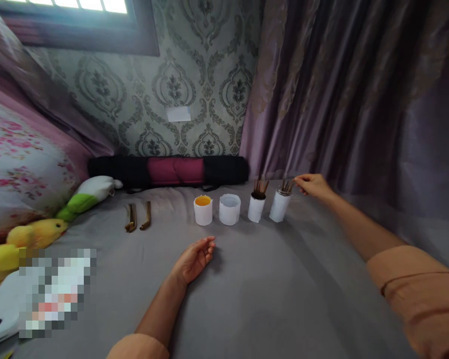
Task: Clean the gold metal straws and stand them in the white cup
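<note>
My right hand [311,185] is at the far right white container [280,205]. Its thumb and fingertips are pinched at the top of one of the thin brown sticks [286,186] standing in it. My left hand [195,259] hovers low or rests on the grey sheet, palm turned inward, fingers loosely curled and holding nothing visible. Left of the far right container stands another white one [256,209], with more thin brown sticks [261,187]. A white cup [229,213] with a pale inside comes after it, followed by a white cup with a yellow-orange inside [203,214].
Golden-brown bundles [131,217] [146,215] lie on the grey sheet [269,299] to the left. A black and maroon roll [175,170] lies along the wall. Plush toys [37,234] and a white device [7,304] with a blurred patch occupy the left side. Purple curtains [340,89] hang at right.
</note>
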`<move>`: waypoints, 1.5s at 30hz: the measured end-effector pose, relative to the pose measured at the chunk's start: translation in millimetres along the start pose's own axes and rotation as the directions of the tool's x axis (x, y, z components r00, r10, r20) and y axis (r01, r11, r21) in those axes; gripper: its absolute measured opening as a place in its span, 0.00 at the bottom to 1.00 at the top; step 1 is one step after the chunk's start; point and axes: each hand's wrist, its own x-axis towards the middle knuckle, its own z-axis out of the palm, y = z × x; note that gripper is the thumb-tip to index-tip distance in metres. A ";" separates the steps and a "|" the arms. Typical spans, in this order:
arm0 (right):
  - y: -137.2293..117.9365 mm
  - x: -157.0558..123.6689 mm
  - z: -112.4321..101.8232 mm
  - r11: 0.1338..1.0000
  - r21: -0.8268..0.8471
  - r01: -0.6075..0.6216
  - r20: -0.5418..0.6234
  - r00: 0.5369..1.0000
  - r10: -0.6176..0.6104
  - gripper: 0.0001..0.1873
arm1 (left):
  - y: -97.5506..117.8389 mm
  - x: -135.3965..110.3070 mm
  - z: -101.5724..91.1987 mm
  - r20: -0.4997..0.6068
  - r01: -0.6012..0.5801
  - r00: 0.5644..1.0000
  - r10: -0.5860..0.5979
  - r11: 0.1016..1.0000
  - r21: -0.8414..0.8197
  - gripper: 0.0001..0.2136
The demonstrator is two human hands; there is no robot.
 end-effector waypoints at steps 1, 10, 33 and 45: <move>-0.6 -0.2 -2.2 1.000 0.001 -0.004 -0.007 1.000 0.004 0.08 | -0.1 0.1 0.0 -0.002 0.000 1.000 0.000 1.000 -0.001 0.07; -3.6 -10.8 -15.2 0.990 0.124 -0.060 -0.022 0.998 0.063 0.05 | -0.7 2.9 -3.7 0.025 -0.006 1.000 0.006 1.000 -0.014 0.08; 0.0 -95.6 40.9 0.772 0.585 -0.248 0.121 0.968 0.220 0.10 | -0.6 3.5 -0.9 -0.010 -0.009 1.000 0.008 0.999 -0.045 0.07; -44.5 -149.4 136.3 0.656 0.639 -0.402 0.464 0.882 0.089 0.14 | -1.6 2.9 3.4 -0.039 -0.021 0.999 0.020 1.000 -0.020 0.05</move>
